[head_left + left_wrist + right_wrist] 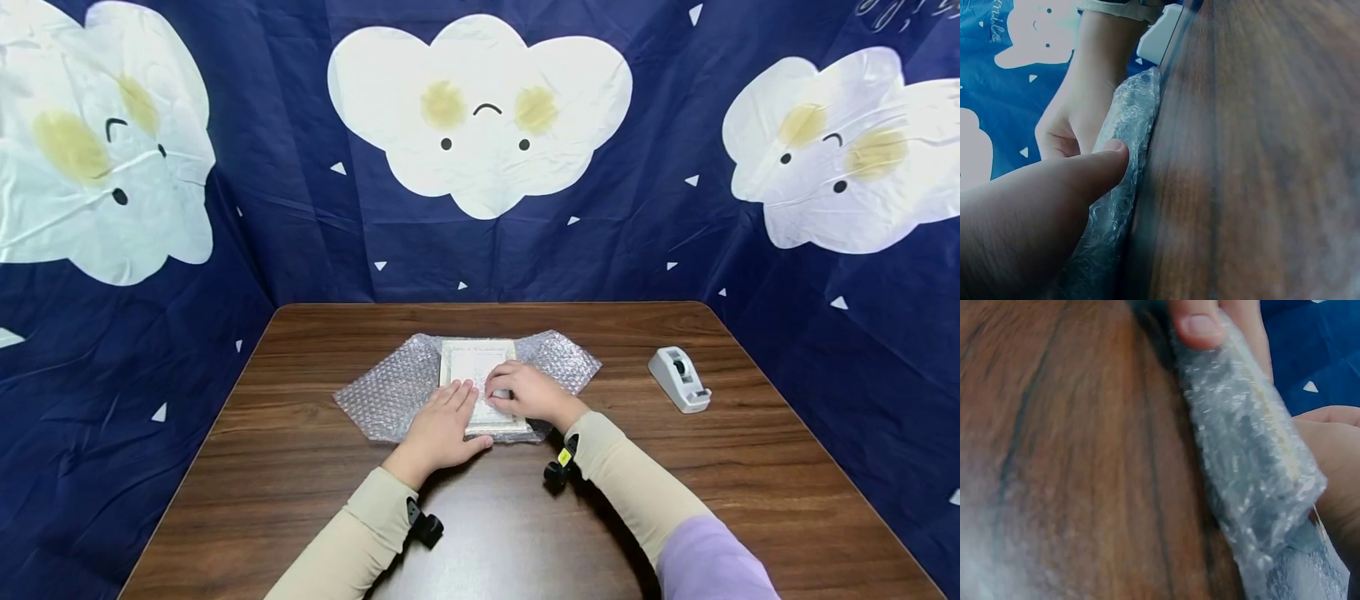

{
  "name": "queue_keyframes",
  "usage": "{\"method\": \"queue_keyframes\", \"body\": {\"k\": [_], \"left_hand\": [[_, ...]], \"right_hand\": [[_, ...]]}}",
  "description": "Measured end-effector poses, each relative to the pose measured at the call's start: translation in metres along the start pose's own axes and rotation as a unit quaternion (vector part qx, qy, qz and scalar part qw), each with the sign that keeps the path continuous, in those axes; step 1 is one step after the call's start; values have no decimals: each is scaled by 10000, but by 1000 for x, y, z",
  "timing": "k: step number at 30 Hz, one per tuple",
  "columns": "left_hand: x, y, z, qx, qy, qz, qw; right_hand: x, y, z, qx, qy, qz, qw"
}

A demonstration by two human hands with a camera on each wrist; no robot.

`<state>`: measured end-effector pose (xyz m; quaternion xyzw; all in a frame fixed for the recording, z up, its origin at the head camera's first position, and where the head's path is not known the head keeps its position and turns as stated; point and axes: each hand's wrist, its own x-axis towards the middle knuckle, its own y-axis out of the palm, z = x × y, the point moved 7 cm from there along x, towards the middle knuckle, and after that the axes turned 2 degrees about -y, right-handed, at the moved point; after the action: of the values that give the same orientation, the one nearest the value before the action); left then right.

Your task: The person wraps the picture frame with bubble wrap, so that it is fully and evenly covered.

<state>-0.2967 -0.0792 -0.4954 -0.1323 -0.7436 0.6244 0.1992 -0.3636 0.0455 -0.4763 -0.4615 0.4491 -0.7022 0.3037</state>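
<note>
A white picture-frame-like rectangle (478,346) lies on bubble wrap (397,387) in the middle of the table, its sides spread out left and right. In the right wrist view, clear bubble wrap (1229,437) covers the near edge. My left hand (442,425) rests flat on the lower left of the rectangle, fingers straight, thumb along the near edge. My right hand (532,392) is on the right half, fingers and thumb bent with their tips close together on its face. Whether they pinch anything there is too small to tell.
A white tape dispenser (678,379) stands on the right of the brown wooden table (300,467). Blue cloth (300,208) with white clouds hangs behind the table and at both sides. Each wrist wears a small black camera (429,530).
</note>
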Motion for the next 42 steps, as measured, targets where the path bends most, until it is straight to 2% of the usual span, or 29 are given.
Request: {"method": "queue_keyframes", "body": {"k": [4,7,10,14,16,19,23,25,27,31,34,38,40,42], "left_hand": [[1,1,0,-49,6,-5,10000],[2,1,0,-66,-7,25,10000],[2,2,0,-71,-29,47,10000],[1,2,1,-96,-22,10,10000],[1,3,2,-117,-15,4,9999],[1,4,2,-182,6,-11,9998],[2,6,3,-162,23,-25,9999],[1,6,3,-144,35,-71,9999],[1,7,4,-105,27,-64,9999],[1,4,3,-168,63,-113,9998],[0,3,2,-216,83,-107,9997],[0,3,2,-157,30,-45,9999],[1,4,2,-94,4,-22,10000],[1,4,2,-56,-11,-16,10000]], "right_hand": [[-14,-7,-12,416,417,-557,9967],[-30,-16,-27,728,1012,-1261,9842],[-48,-24,-42,894,1525,-1854,9666],[-69,-37,-59,759,1989,-2523,9439],[-81,-46,-67,629,2289,-2888,9275],[-103,-56,-79,442,2939,-3314,8955],[-132,-59,-96,303,4050,-3272,8532],[-141,-57,-101,263,4479,-3051,8400],[-147,-56,-104,264,4762,-2854,8313],[-150,-53,-107,330,5008,-2677,8225],[-152,-51,-108,422,5175,-2749,8092],[-155,-49,-109,729,5312,-3117,7844],[-154,-51,-108,914,5259,-3379,7752],[-151,-55,-105,1045,5144,-3633,7697]]}}
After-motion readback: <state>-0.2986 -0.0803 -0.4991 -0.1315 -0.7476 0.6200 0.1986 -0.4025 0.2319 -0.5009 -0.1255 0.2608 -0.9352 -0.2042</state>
